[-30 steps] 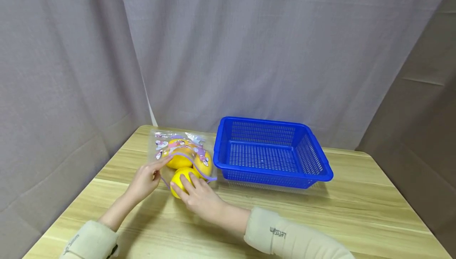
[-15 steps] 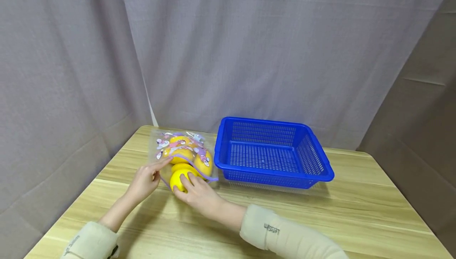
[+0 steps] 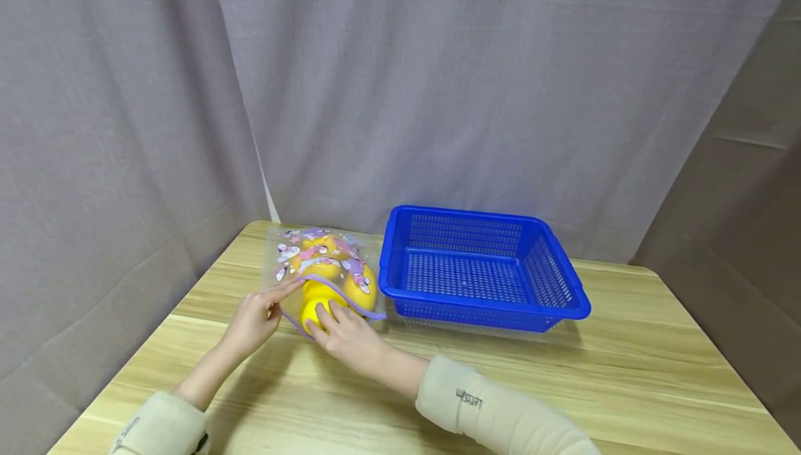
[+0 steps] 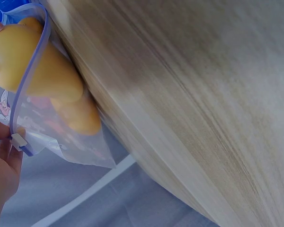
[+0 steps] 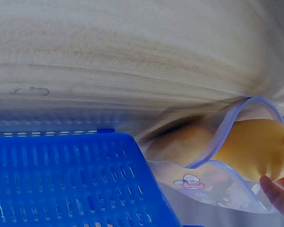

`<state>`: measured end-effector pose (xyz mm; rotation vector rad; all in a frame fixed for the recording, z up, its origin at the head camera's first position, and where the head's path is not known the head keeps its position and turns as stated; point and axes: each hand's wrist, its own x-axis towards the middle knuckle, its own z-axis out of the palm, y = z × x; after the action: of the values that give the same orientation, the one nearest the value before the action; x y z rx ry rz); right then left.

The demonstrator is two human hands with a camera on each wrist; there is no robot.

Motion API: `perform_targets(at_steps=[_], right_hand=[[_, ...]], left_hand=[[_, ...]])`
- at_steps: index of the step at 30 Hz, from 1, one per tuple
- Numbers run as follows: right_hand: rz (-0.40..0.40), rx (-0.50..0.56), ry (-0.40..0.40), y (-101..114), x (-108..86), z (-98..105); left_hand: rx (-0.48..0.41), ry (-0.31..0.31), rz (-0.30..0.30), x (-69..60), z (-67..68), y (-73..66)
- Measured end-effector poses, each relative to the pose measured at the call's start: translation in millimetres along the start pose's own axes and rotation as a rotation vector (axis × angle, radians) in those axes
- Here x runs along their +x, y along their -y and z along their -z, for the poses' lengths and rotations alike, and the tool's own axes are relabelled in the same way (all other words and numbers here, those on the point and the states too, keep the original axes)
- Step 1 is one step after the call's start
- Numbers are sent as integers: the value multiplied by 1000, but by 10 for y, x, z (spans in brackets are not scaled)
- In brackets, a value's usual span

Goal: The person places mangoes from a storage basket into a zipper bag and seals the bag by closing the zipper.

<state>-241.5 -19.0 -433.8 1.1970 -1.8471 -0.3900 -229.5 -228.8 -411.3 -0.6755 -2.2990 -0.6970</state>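
Note:
A clear zip bag [image 3: 283,246] with cartoon prints and a purple edge lies at the table's back left, with several smooth yellow fruits [image 3: 361,291] inside. My left hand [image 3: 252,317] pinches the bag's edge beside a white slider [image 4: 19,141], keeping the mouth raised. My right hand [image 3: 353,342] grips another yellow fruit [image 4: 12,52], whose narrow end is inside the bag mouth. In the right wrist view, fingertips press the rounded end of this fruit [image 5: 253,146]. Its exact kind is unclear.
A blue perforated basket [image 3: 478,312] stands just right of the bag, with nothing in it. Wood-grain table [image 3: 626,371] lies under everything. Grey curtains [image 3: 469,93] hang behind and at the sides.
My right hand has pushed the yellow fruit away from me, further into the bag mouth. Fruits inside have shifted back slightly. My left hand stays at the bag's edge.

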Motion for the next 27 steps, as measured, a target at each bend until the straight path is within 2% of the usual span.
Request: perform_targets(at_steps=[6, 14, 21, 27], right_hand=[[-2, -28, 5, 8, 10, -60], [14, -76, -42, 30, 24, -131], [3, -82, -20, 56, 16, -193], [-5, -62, 35, 90, 5, -203]], left_hand=[[15, -18, -10, -12, -14, 13], [19, -34, -19, -8, -22, 3], [4, -38, -45, 13, -31, -6], [-2, -24, -26, 8, -35, -4]])
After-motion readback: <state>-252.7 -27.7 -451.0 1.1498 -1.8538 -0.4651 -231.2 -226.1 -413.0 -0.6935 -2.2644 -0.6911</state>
